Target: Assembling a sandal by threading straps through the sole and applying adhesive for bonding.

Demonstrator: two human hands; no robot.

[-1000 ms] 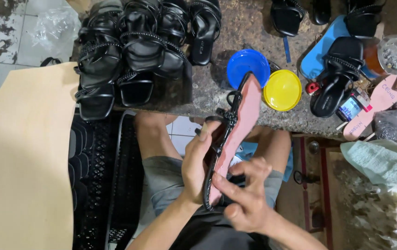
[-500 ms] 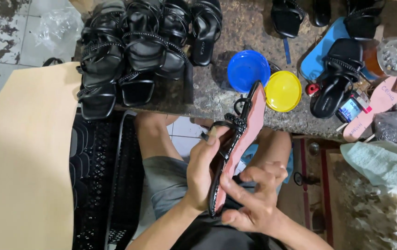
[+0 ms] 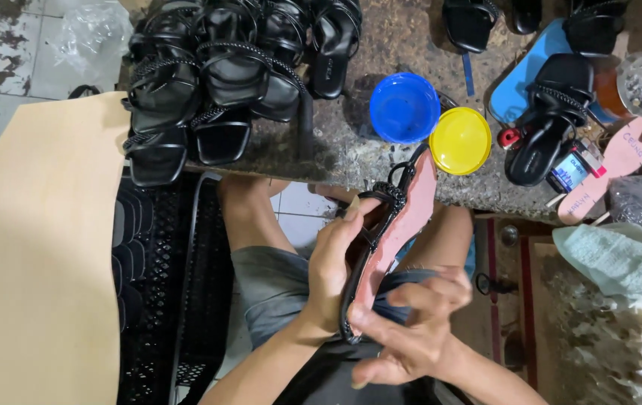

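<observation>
I hold a flat sandal (image 3: 403, 217) over my lap, its pink underside facing right and its black braided straps to the left. My left hand (image 3: 333, 262) wraps around the sandal's left edge with fingers over the straps. My right hand (image 3: 411, 334) grips the heel end from below, thumb and fingers pressing the pink sole. The toe end points up toward the stone worktop (image 3: 351, 157).
A pile of finished black sandals (image 3: 216, 75) lies on the worktop's left. A blue lid (image 3: 404, 107) and a yellow lid (image 3: 460, 140) sit near its edge. Another black sandal (image 3: 546, 127) rests on a blue board. A tan sheet (image 3: 28, 262) is at the left.
The sandal has shifted slightly lower and right. My right hand has slid down to the heel end, and my left fingers have moved along the straps.
</observation>
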